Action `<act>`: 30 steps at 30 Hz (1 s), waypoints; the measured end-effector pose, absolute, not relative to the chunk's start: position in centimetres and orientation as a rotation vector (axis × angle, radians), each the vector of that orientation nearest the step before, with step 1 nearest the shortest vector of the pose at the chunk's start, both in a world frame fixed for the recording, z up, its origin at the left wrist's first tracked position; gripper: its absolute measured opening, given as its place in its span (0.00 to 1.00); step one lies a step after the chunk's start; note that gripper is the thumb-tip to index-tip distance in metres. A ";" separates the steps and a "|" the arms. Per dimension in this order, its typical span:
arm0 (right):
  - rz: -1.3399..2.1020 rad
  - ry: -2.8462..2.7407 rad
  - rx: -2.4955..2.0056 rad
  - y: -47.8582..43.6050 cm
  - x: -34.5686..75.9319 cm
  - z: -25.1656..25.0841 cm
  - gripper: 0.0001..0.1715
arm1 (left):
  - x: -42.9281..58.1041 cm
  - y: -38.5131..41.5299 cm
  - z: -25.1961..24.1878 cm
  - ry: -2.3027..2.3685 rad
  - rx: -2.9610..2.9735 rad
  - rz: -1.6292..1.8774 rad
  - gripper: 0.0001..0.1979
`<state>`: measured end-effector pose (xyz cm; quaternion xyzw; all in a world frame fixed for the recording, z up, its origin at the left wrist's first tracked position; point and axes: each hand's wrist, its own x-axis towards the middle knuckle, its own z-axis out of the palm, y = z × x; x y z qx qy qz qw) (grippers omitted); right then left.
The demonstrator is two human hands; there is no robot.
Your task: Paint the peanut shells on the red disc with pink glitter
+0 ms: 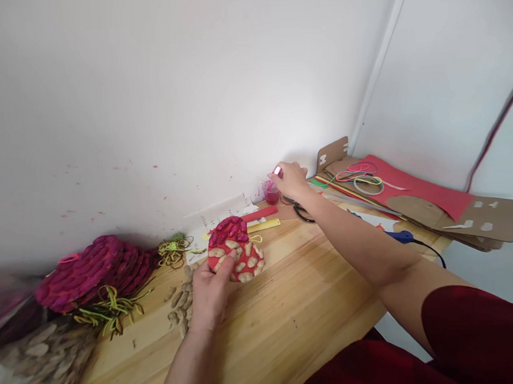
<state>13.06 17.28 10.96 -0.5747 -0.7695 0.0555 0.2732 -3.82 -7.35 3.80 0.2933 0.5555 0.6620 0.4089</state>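
Note:
My left hand (211, 296) grips a red round disc (237, 250) stuck with peanut shells, some of them painted magenta at its top. It holds the disc tilted just above the wooden table (293, 313). My right hand (289, 180) reaches far across to a small jar of pink paint (271, 192) by the wall. Its fingers are pinched on a thin pink-tipped thing (277, 171), probably a brush, over the jar.
Finished magenta shell discs (92, 273) and yellow-green cords (108, 307) lie at the left, with loose peanut shells (180, 301) near my left hand. Red and yellow strips (263, 218), scissors (301, 212), a blue glue gun (402, 237), red paper, cardboard and coloured bands fill the far right.

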 end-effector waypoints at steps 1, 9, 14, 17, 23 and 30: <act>0.154 -2.049 -1.542 17.1 13.2 11.0 0.13 | -3.7 -7.3 3.9 1.396 0.724 1.685 0.21; 0.591 -1.631 -1.112 11.8 15.5 12.2 0.13 | -3.7 -7.4 4.0 1.376 0.722 1.740 0.22; 1.077 -1.565 -0.718 5.2 15.1 12.5 0.18 | -3.8 -7.6 3.8 1.421 0.794 1.753 0.19; 1.074 -1.588 -0.661 3.0 14.6 11.8 0.19 | -3.8 -7.9 3.7 1.480 0.880 1.749 0.16; 0.933 -1.676 -0.668 2.4 14.5 10.4 0.12 | -3.6 -8.2 3.6 1.595 1.019 1.712 0.14; 0.843 -1.733 -0.658 2.3 14.6 10.4 0.12 | -3.7 -8.3 2.8 1.616 1.119 1.691 0.13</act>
